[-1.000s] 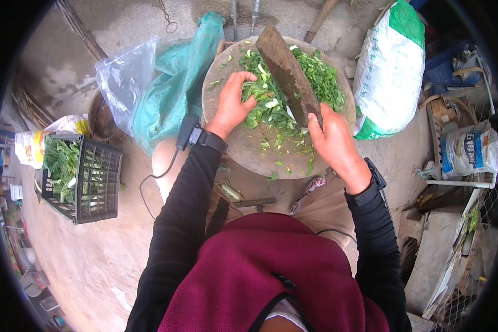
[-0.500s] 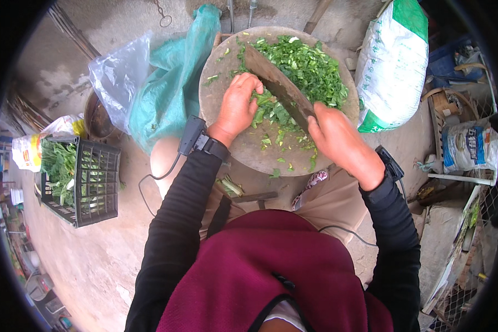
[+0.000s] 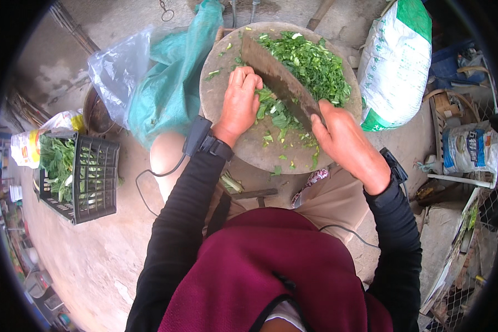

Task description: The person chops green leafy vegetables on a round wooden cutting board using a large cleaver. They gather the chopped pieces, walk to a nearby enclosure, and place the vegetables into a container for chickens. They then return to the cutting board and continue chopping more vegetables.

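Observation:
My right hand (image 3: 343,139) is wrapped round the handle of a broad, dark-stained cleaver (image 3: 279,77). Its blade slants up and left across a round chopping board (image 3: 227,52). Close against the near side of the blade, my left hand (image 3: 239,102) is curled down on leafy greens (image 3: 266,105), its fingertips partly hidden. Beyond the blade lies a heap of chopped greens (image 3: 315,66). Loose leaf bits (image 3: 282,135) are scattered on the near part of the board.
A black plastic crate (image 3: 97,177) of whole leafy greens stands at the left. Teal sacking (image 3: 169,88) and a clear plastic bag (image 3: 119,69) lie beside the board. A white and green sack (image 3: 395,69) leans at its right. Some cut stalks (image 3: 231,182) are below the board.
My left hand has shifted slightly up along the blade, its fingers more tightly curled. The cleaver has tilted a little, its far end slightly farther left and up.

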`<state>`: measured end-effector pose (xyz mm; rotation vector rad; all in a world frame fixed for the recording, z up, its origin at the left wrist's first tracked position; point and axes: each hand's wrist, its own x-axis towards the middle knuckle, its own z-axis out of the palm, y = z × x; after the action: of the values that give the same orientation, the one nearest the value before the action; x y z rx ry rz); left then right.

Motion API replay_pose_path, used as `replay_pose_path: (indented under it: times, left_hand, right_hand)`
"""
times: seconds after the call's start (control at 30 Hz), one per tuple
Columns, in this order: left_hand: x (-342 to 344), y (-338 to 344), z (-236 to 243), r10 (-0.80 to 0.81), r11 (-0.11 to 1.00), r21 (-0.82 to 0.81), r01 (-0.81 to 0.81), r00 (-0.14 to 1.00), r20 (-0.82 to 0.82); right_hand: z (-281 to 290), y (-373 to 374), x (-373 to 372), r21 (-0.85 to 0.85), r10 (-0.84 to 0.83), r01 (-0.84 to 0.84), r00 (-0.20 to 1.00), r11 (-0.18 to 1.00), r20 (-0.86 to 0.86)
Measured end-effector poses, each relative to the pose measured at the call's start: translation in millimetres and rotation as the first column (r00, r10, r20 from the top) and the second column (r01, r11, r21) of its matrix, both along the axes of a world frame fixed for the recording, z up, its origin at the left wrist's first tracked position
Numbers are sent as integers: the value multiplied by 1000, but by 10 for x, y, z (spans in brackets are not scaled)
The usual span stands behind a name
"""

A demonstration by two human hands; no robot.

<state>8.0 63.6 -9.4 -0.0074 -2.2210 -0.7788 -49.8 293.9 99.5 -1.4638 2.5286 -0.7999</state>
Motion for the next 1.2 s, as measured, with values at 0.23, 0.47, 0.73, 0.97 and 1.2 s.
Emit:
replay_pose_path:
  times: [0.23,0.47,0.73,0.97,1.2]
  left_hand:
    - [-20,-71,-11,-87,996,38,83,989,117]
    - [23,-8,-10,-9,1000,13,8,999,33]
    - [-2,-40,-73,3,1000,-17,-2,995,95]
    - [146,-214,31,-123,992,-20,126,985,122]
    - [195,-195,-72,-75,963,261,60,996,50]
  right_hand:
    - [-411,-530,-199,-81,-27,31,999,996,46]
    - [-259,-248,-75,-143,-66,79,993,987,98]
    - [-148,-262,-48,8,-25,24,996,1000,85]
    - [-654,-603,-171,-45,-96,98,994,994,47]
    - [-588,-458,-105,-91,-124,132,988,987,90]
